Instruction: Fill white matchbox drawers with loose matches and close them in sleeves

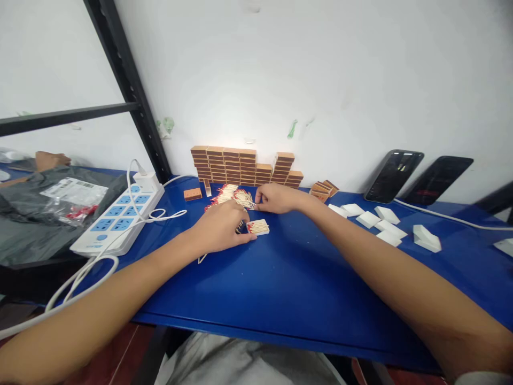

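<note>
— Where was the tray (267, 230), and what was your left grip (222, 227) doing there?

— It lay flat on the blue surface (296, 289), between my forearms. My left grip made a narrow curve around its left end, thumb tip at the near edge. I'd say that was to steady so light a thing. Whether my fingers pressed on it I can't tell; they hid that end, along with something dark in the crook of the thumb.

— And your right grip (276, 198)?

— That one reached to the right edge of the loose matches (226, 195), thumb and fingertips drawn close together. A narrow pinch probably suited such thin sticks best. I can't tell whether it had caught one.

— Why was the tray so near that heap?

— To spare reaching, I think: the heap lay just beyond my left grip. The matches inside the tray (257, 226) ran lengthwise, red heads to the left, likely because that was how they fitted.

— What about the matchboxes (224, 166) behind?

— Those stood in columns of uneven height near the wall (256, 75), flat faces together, which should have helped them stand. The white pieces (367, 219) were scattered past my right forearm, and I suppose that left my arms room.
</note>
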Demonstrator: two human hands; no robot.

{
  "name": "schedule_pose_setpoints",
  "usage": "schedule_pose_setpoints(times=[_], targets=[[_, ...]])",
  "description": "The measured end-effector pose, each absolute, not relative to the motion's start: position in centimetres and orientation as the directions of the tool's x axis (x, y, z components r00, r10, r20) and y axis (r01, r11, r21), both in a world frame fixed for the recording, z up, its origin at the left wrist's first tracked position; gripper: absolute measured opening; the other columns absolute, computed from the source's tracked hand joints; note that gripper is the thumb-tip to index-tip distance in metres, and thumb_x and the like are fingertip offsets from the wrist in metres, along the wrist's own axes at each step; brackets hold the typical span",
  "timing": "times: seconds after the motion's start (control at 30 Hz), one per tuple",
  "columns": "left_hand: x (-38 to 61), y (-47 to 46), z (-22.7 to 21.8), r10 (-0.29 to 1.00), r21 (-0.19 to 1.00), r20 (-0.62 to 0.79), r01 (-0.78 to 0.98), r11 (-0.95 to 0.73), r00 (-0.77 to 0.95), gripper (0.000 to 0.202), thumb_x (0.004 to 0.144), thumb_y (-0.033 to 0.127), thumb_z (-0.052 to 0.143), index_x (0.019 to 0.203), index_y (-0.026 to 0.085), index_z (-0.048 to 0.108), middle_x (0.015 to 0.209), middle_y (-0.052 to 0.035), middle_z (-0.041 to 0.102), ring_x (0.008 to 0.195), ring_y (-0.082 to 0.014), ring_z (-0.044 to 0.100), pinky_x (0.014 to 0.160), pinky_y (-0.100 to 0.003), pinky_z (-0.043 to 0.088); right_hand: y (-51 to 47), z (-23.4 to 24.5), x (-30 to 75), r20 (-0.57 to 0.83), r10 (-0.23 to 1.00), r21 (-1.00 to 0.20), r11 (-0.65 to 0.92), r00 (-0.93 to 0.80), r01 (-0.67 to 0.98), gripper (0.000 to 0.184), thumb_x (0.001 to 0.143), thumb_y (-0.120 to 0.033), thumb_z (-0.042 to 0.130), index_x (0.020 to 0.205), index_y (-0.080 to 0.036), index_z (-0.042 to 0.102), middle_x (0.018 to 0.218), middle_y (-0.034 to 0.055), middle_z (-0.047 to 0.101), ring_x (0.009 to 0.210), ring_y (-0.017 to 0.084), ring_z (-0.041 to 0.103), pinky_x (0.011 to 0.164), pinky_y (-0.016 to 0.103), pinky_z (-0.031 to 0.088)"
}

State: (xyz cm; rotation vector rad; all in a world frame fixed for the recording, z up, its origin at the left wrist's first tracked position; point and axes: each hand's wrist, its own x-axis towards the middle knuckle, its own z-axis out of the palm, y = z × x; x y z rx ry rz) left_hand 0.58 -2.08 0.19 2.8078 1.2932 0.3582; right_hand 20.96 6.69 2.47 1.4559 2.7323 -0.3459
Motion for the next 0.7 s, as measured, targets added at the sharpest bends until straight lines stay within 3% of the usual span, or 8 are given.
schedule_pose_setpoints(times=[0.1, 0.2, 0.43, 0.7], targets=[[0.5, -2.0, 0.1, 0.749, 0.118, 0.200, 0.743, -0.659, 0.632, 0.035, 0.091, 0.052, 0.073, 0.101, 0.018, 0.076, 0.098, -0.0076, 0.073, 0.097, -0.0261, 0.067, 0.078, -0.035, 0.048, 7.2, 1.2, 20.6, -0.049, 0.859, -0.208, 0.490, -0.509, 0.847, 0.014, 0.088, -0.020, 0.065, 0.093, -0.015, 0.077, 0.087, 0.0053, 0.078, 0.073, 0.015, 0.066, 0.062, 0.023, 0.040], [0.5, -1.9, 0.1, 0.747, 0.115, 0.202, 0.742, -0.660, 0.633, 0.035, 0.091, 0.052, 0.073, 0.101, 0.018, 0.076, 0.097, -0.0073, 0.073, 0.098, -0.0262, 0.066, 0.079, -0.036, 0.048, 7.5, 0.6, 20.3, -0.008, 0.890, -0.229, 0.442, -0.456, 0.867, 0.015, 0.089, -0.022, 0.063, 0.091, -0.014, 0.077, 0.088, 0.0064, 0.079, 0.074, 0.016, 0.067, 0.060, 0.023, 0.040], [0.5, -2.0, 0.0, 0.747, 0.116, 0.206, 0.743, -0.660, 0.632, 0.035, 0.090, 0.051, 0.074, 0.100, 0.018, 0.077, 0.096, -0.0071, 0.073, 0.095, -0.0253, 0.066, 0.077, -0.036, 0.047, 7.4, 0.9, 20.4, -0.062, 0.878, -0.243, 0.448, -0.475, 0.860, 0.015, 0.085, -0.015, 0.064, 0.090, -0.013, 0.078, 0.082, 0.0062, 0.078, 0.072, 0.016, 0.067, 0.058, 0.023, 0.039], [0.5, -1.9, 0.0, 0.749, 0.119, 0.206, 0.744, -0.658, 0.630, 0.036, 0.091, 0.052, 0.073, 0.102, 0.018, 0.077, 0.098, -0.0083, 0.073, 0.096, -0.0259, 0.066, 0.077, -0.035, 0.047, 7.6, 0.7, 20.4, -0.078, 0.877, -0.223, 0.449, -0.475, 0.866, 0.017, 0.087, -0.020, 0.064, 0.091, -0.013, 0.079, 0.084, 0.0083, 0.079, 0.072, 0.017, 0.066, 0.060, 0.025, 0.040]])
